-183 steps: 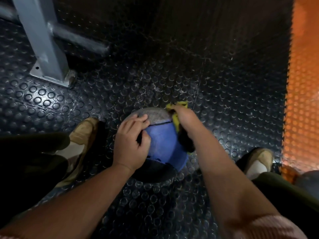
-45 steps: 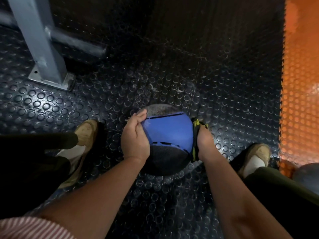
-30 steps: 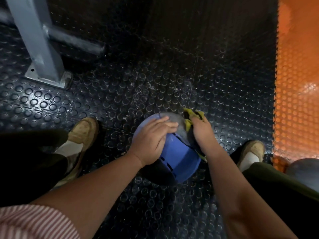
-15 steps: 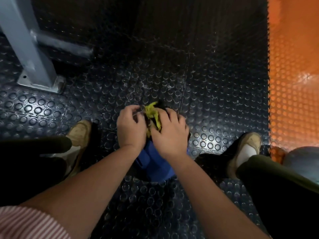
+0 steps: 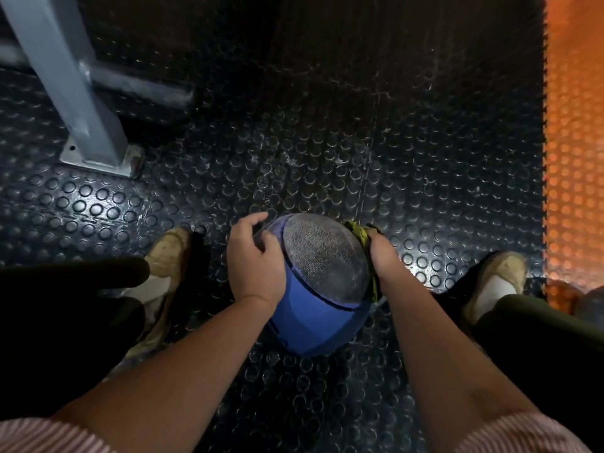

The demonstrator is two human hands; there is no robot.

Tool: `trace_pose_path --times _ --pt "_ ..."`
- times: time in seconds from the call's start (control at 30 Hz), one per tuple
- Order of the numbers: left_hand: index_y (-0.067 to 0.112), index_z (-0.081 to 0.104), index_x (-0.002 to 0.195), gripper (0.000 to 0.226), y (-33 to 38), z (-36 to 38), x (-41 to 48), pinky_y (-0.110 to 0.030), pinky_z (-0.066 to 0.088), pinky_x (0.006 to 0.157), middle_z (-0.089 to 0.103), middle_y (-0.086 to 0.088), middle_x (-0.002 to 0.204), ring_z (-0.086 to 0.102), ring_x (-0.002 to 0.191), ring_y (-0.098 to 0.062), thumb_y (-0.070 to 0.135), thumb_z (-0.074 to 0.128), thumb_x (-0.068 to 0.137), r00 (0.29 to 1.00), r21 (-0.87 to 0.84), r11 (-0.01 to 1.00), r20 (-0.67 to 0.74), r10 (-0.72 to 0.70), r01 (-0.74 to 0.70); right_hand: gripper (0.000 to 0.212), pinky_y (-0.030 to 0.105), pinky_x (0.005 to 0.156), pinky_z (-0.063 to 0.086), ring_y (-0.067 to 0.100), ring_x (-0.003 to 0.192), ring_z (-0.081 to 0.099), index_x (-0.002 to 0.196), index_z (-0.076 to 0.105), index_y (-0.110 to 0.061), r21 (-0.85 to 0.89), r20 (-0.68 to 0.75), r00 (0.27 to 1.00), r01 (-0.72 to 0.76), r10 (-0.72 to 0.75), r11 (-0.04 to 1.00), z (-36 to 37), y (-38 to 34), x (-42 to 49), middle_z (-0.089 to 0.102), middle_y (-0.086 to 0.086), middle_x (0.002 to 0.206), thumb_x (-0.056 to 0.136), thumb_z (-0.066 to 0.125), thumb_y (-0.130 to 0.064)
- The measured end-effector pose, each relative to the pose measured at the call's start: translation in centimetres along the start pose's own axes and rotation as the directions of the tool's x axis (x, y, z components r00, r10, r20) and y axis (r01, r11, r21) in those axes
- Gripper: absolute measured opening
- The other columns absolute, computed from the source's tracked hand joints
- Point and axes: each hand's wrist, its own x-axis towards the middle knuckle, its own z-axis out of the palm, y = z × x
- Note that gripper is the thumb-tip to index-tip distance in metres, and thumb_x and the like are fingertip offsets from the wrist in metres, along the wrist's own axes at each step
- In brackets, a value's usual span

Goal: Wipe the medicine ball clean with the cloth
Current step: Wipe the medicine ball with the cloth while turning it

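A blue and grey medicine ball (image 5: 322, 282) sits on the studded black floor between my feet. My left hand (image 5: 253, 259) cups its left side, fingers curled over the top edge. My right hand (image 5: 382, 256) is against the ball's right side and grips a yellow-green cloth (image 5: 359, 232), pressing it onto the ball. Only the cloth's top end and a strip along the ball's edge show; the rest is hidden behind my hand.
A grey steel post with a bolted foot plate (image 5: 98, 152) stands at the back left, with a rail (image 5: 137, 86) behind it. An orange studded mat (image 5: 575, 142) runs along the right. My shoes (image 5: 166, 256) (image 5: 493, 282) flank the ball. Another ball (image 5: 588, 305) peeks in at the right edge.
Half a second ago both hands were together on top of the ball with the cloth. Now they have parted to its sides, and the ball has turned, showing its grey panel on top.
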Motion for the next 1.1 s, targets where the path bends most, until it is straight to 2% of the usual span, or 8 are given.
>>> trace_pose_path --times 0.17,0.27,0.4,0.5,0.63,0.77,0.97,1.1 --pt "0.022 0.057 0.123 0.030 1.0 0.6 0.9 -0.018 0.037 0.083 0.053 0.008 0.124 0.051 0.103 -0.008 0.014 0.046 0.096 0.999 0.015 1.000 -0.041 0.020 -0.019 0.064 0.050 0.109 0.027 0.030 0.131 0.038 0.136 0.043 -0.038 -0.276 -0.196 0.945 0.204 -0.263 0.939 2.2 0.6 -0.7 0.045 0.000 0.141 0.080 0.036 -0.069" --pt "0.018 0.058 0.122 0.031 1.2 1.0 0.8 -0.018 0.035 0.088 0.055 0.004 0.124 0.050 0.111 -0.014 0.011 0.048 0.094 0.996 0.048 0.995 -0.004 0.089 -0.089 0.048 0.047 0.106 0.021 0.026 0.131 0.029 0.138 0.037 -0.030 -0.653 -0.185 0.847 0.274 -0.499 0.707 4.6 0.1 -4.1 0.033 -0.001 0.146 0.097 0.027 -0.053" --pt "0.024 0.058 0.120 0.031 0.5 0.5 0.4 -0.023 0.039 0.088 0.058 0.005 0.120 0.052 0.105 -0.010 0.012 0.049 0.093 0.999 -0.014 0.999 0.021 0.030 -0.030 0.041 0.047 0.108 0.020 0.026 0.127 0.029 0.134 0.039 -0.032 -0.715 -0.088 0.783 0.380 -0.616 0.586 5.6 1.0 -6.3 0.035 -0.005 0.142 0.095 0.039 -0.046" --pt "0.027 0.056 0.118 0.028 0.2 0.2 -0.1 -0.024 0.040 0.089 0.054 0.010 0.115 0.051 0.103 -0.008 0.013 0.046 0.095 0.998 -0.058 0.997 0.016 -0.056 0.057 0.042 0.044 0.102 0.031 0.028 0.120 0.040 0.133 0.039 -0.024 -0.653 -0.099 0.823 0.371 -0.559 0.661 3.5 0.1 -3.5 0.044 0.003 0.132 0.095 0.039 -0.041" --pt "0.026 0.055 0.116 0.025 -0.2 -0.1 -1.1 -0.013 0.034 0.085 0.052 0.013 0.113 0.047 0.102 -0.002 0.013 0.045 0.098 1.000 -0.053 0.998 0.025 -0.019 0.020 0.034 0.031 0.091 0.038 0.025 0.104 0.052 0.126 0.051 -0.013 -0.203 -0.086 0.982 0.145 -0.165 0.968 1.3 -0.9 0.9 0.056 0.011 0.122 0.099 0.041 -0.032" --pt "0.026 0.056 0.114 0.024 0.2 0.4 -1.4 -0.018 0.037 0.087 0.054 0.013 0.112 0.049 0.103 -0.005 0.013 0.046 0.097 1.000 -0.015 1.000 0.023 0.013 -0.013 0.033 0.036 0.095 0.044 0.029 0.104 0.055 0.109 0.063 -0.014 -0.147 -0.019 1.000 -0.016 0.013 0.989 0.3 -1.2 2.1 0.061 0.013 0.116 0.096 0.046 -0.039" --pt "0.022 0.057 0.124 0.032 1.1 0.6 -0.7 -0.023 0.041 0.089 0.055 0.008 0.121 0.048 0.101 -0.005 0.013 0.047 0.095 1.000 0.014 1.000 -0.029 -0.011 0.011 0.030 0.036 0.097 0.038 0.023 0.107 0.050 0.122 0.051 -0.022 -0.156 -0.069 0.980 0.175 -0.188 0.972 0.8 -1.1 -0.1 0.055 0.000 0.115 0.097 0.040 -0.033" --pt "0.019 0.058 0.125 0.036 2.0 1.2 -0.9 -0.025 0.042 0.091 0.057 0.004 0.122 0.051 0.106 -0.010 0.010 0.047 0.092 1.000 0.042 0.999 -0.020 0.015 -0.014 0.037 0.047 0.105 0.030 0.030 0.123 0.042 0.126 0.043 -0.018 -0.557 -0.146 0.864 0.331 -0.482 0.762 2.7 -0.1 -4.0 0.048 0.008 0.129 0.096 0.039 -0.040"
